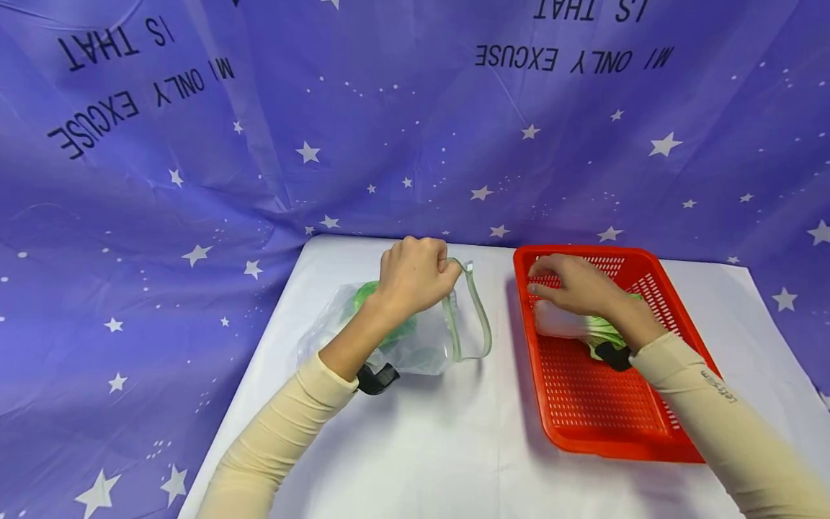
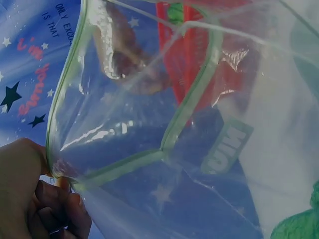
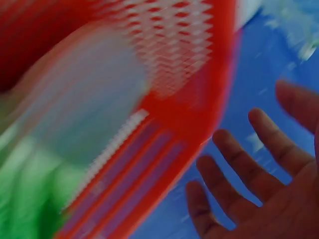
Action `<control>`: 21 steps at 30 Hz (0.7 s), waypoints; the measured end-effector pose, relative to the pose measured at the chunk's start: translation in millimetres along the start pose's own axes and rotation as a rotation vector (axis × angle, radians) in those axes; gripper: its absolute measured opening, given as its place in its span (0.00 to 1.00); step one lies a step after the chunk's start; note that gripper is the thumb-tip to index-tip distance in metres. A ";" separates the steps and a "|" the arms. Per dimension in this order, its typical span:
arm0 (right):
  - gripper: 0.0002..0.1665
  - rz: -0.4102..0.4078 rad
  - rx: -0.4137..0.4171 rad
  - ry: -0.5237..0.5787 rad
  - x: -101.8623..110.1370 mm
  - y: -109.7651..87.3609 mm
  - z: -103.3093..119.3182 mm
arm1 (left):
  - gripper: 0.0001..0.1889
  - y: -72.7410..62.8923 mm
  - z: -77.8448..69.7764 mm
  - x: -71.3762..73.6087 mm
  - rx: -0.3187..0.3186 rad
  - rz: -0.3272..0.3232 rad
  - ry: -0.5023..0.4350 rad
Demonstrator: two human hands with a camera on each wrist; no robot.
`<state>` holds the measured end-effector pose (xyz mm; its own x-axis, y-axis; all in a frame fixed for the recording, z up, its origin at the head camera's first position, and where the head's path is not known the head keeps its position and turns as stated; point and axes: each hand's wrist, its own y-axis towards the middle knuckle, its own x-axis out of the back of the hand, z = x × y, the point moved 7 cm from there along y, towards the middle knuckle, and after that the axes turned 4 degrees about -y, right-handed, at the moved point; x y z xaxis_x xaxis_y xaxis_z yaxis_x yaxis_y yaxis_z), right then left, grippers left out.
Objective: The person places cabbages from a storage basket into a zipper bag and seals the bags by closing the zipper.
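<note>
My left hand (image 1: pixel 415 277) pinches the green-edged mouth of a clear plastic bag (image 1: pixel 421 355), whose opening gapes to the right. Inside the bag sits something green and leafy-looking (image 1: pixel 400 331), partly covered by my forearm; its textured edge shows low in the left wrist view. Over the far left part of a red basket (image 1: pixel 622 441) hovers my right hand (image 1: pixel 573 282), holding nothing. Its fingers (image 3: pixel 239 159) are spread in the right wrist view. Beneath it a pale-stemmed leafy cabbage (image 1: pixel 558 321) lies in the basket, its leaves partly hidden by my wrist.
Bag and basket stand side by side on a white-covered table (image 1: pixel 454 447). The basket has slotted sides and a raised rim. Behind the table hangs a purple curtain (image 1: pixel 402 130) with stars and lettering.
</note>
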<state>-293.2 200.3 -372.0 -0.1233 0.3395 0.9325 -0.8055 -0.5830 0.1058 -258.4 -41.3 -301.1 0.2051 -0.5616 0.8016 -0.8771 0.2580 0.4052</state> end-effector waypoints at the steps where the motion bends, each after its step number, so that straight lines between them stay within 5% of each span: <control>1: 0.18 0.017 -0.017 -0.014 -0.4 -6.8 -10.4 | 0.14 0.0 -0.8 -2.2 -0.002 0.003 -0.004; 9: 0.55 0.212 -0.157 -0.083 -13.2 -45.9 -73.0 | 0.14 -0.8 -2.6 -10.1 -0.005 0.014 -0.035; 21: 0.62 0.395 -0.285 0.118 -51.4 -66.7 -108.8 | 0.14 -5.1 -2.2 -15.8 0.001 0.051 -0.078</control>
<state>-296.1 302.0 -464.6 -0.5027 0.2245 0.8348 -0.8082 -0.4646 -0.3618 -256.2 -32.1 -314.8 0.1255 -0.6069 0.7848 -0.8859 0.2875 0.3640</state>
